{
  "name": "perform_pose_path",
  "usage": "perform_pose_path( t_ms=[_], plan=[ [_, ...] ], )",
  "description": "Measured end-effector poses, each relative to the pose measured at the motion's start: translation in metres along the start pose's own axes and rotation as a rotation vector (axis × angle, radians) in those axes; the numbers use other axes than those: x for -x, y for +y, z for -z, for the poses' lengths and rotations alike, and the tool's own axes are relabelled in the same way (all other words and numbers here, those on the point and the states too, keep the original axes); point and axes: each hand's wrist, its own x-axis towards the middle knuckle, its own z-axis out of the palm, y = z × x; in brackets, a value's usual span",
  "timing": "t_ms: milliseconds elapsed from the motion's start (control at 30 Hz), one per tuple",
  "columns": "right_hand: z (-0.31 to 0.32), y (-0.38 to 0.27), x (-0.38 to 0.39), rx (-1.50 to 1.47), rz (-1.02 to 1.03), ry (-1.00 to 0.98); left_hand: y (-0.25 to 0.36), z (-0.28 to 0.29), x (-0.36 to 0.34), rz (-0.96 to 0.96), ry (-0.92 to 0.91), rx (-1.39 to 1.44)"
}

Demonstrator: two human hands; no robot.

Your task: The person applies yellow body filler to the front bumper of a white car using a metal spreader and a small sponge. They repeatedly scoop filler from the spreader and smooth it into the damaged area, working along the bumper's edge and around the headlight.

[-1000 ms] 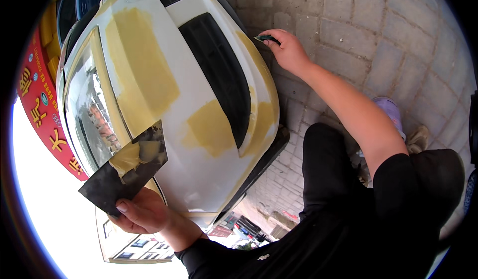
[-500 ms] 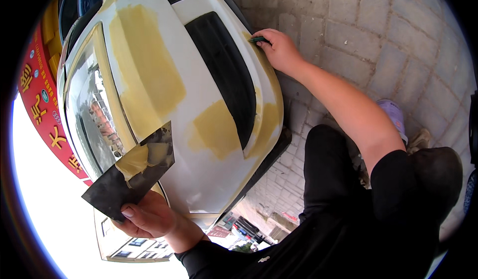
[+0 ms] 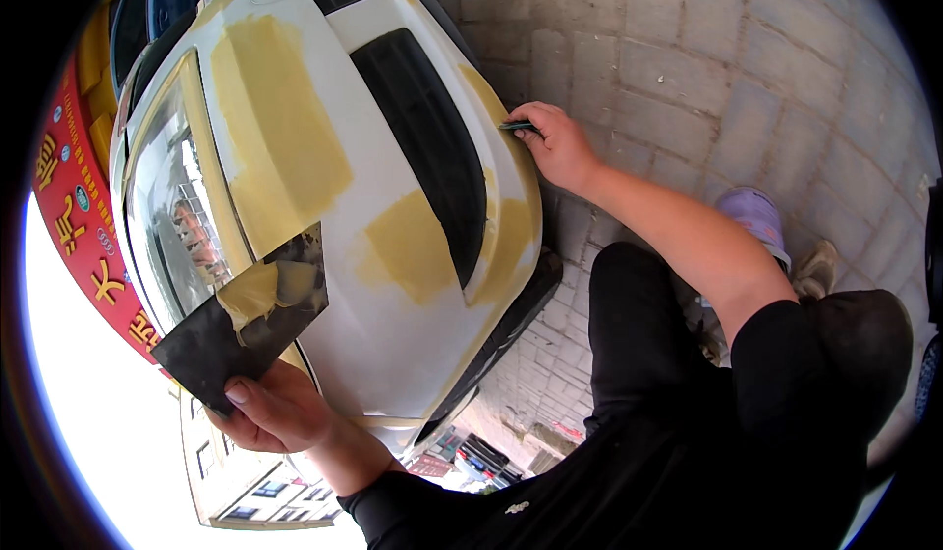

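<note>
In my left hand (image 3: 270, 412) is a dark flat board (image 3: 201, 354) carrying a smeared mound of yellow paste (image 3: 250, 300), held over the side of a white car body (image 3: 383, 344) marked with yellow filler patches (image 3: 275, 128). My right hand (image 3: 555, 147) pinches a small, thin, dark green spreader (image 3: 519, 127) at the yellow-coated outer edge of the bumper, right of a long black recessed vent (image 3: 417, 147). The spreader's tip seems to touch that edge. The car's window (image 3: 172, 196) has a yellow-coated border.
Grey paving (image 3: 707, 79) runs along the car's right. My black-clad leg (image 3: 638, 334), a purple object (image 3: 747, 216) and a tan shoe (image 3: 813, 270) are low right. A red signboard (image 3: 83, 226), dark blue vehicle (image 3: 157, 0) and building (image 3: 250, 491) stand beyond.
My right hand has gone from just off the bumper onto its edge, then moved down along it in the picture. My left hand still holds the board, shifted only slightly with the view.
</note>
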Motion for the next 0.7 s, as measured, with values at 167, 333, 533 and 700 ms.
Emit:
perform_pose_path(
  t_ms=[167,333,533,700],
  plan=[
    [-0.001,-0.004,0.027,-0.011,-0.047,0.040,-0.001,-0.003,0.000,-0.020,-0.025,0.017],
    [-0.003,-0.006,0.057,0.021,-0.033,0.060,0.000,-0.004,-0.002,-0.006,-0.026,0.052],
    [0.011,-0.006,0.090,0.029,-0.046,-0.117,-0.002,-0.002,-0.003,-0.044,-0.035,0.023],
    [0.026,-0.003,0.043,0.062,0.041,-0.025,-0.003,0.000,-0.003,-0.050,-0.079,0.004]
  ],
)
